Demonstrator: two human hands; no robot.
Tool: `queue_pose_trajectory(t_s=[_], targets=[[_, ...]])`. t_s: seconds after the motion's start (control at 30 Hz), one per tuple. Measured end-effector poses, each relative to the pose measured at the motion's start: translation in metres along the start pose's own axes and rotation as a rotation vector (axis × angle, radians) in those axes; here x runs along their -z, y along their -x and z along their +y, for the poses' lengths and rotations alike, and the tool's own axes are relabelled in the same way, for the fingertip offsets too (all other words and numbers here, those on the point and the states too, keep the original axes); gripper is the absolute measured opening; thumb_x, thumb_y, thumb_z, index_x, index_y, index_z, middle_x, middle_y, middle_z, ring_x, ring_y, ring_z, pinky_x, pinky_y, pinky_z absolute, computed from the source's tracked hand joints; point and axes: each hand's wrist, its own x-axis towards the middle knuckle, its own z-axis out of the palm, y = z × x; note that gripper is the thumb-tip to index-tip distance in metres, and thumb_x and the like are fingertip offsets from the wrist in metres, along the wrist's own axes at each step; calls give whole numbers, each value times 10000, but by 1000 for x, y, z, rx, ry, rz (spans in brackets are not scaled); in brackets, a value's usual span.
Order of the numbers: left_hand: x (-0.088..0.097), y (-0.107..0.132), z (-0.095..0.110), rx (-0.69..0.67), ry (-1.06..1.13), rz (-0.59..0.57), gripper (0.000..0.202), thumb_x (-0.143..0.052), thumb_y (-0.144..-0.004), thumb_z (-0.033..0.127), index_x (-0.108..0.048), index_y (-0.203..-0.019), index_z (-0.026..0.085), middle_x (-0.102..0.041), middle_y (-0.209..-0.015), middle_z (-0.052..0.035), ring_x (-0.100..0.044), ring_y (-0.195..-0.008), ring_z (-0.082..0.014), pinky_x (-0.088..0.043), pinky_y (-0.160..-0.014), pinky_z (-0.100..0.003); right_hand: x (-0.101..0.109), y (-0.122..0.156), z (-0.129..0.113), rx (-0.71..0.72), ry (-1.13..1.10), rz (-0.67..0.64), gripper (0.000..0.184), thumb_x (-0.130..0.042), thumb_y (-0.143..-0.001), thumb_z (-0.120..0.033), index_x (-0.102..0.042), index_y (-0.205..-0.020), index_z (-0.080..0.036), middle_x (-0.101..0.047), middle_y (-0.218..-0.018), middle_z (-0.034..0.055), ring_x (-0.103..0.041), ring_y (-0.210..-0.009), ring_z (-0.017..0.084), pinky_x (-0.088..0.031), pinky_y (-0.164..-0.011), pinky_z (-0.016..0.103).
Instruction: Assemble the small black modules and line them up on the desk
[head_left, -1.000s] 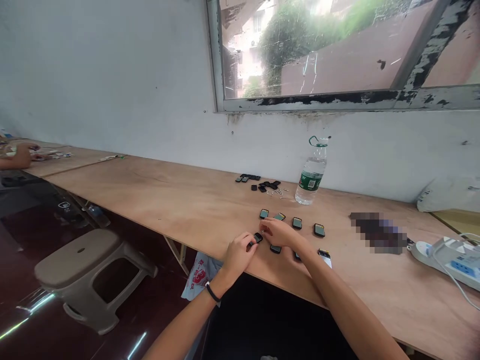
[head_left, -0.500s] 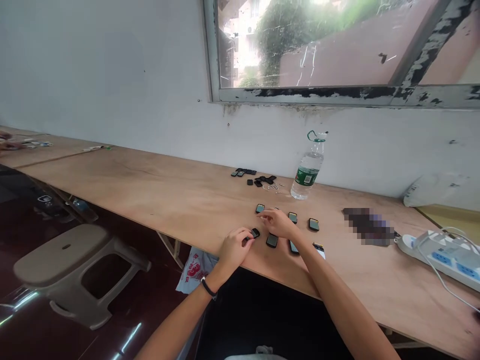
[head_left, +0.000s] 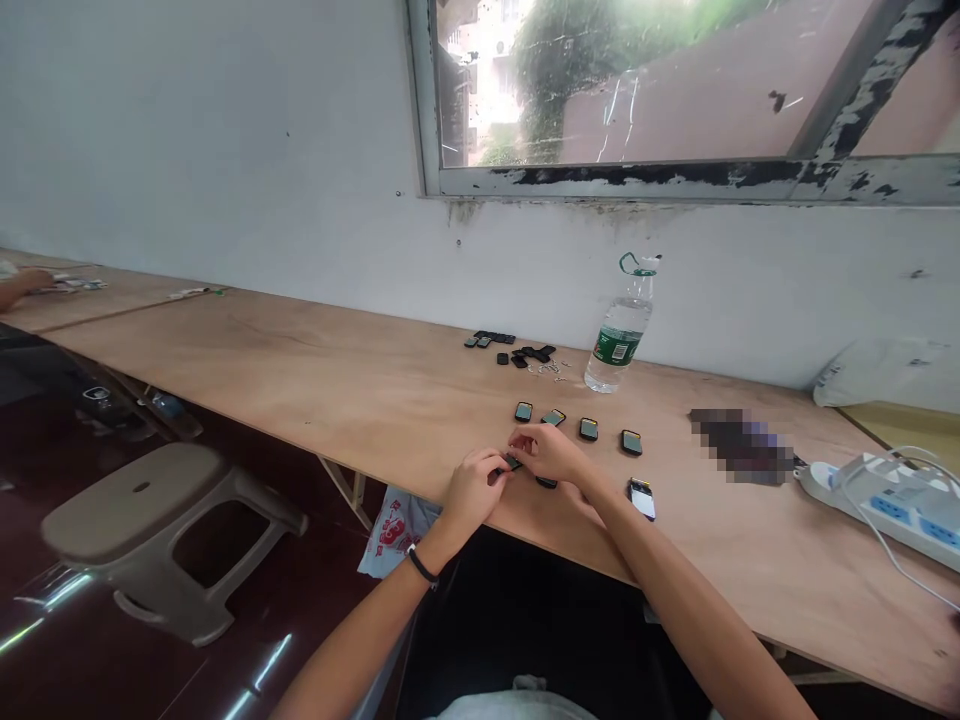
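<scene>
Close to the table's front edge, my left hand grips a small black device with a greyish face, thumb and forefinger at its left end. My right hand has its fingers bent together on the right end of the same device, covering much of it. Beneath the right palm, another black device shows only in part. Beyond the hands lie several similar devices, among them one with a grey screen and one farther right. A device with a whitish face rests beside my right forearm.
Small black parts and tiny silvery pieces lie near the wall. A water bottle stands behind the devices. At right are a blurred-out dark object and a power strip. A stool stands left; another person's hand is far left.
My right hand has come down and left from the row of devices onto the device in my left hand. The left hand keeps its grip. The view has shifted slightly.
</scene>
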Motion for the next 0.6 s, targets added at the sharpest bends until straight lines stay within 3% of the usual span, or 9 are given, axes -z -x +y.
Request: queue_pose_trajectory(t_s=[0.3, 0.6], targets=[[-1, -1, -1, 5, -48, -13, 134, -731, -873, 80, -754, -844, 209, -750, -901, -27, -681, -878, -190, -502, -817, -303, 7, 1, 11, 64, 12, -58, 381, -564, -1002, -342, -641, -666, -182, -644, -742, 68, -570, -691, 172, -446, -632, 277], [-4, -2, -3, 19, -40, 4, 119, -742, -869, 94, -758, -851, 211, -750, -924, -29, -688, -905, -195, -509, -839, -315, 8, 5, 17, 111, -51, -97, 210, -613, -923, -221, -703, -740, -169, -689, -941, 80, -622, -723, 155, -468, -627, 259]])
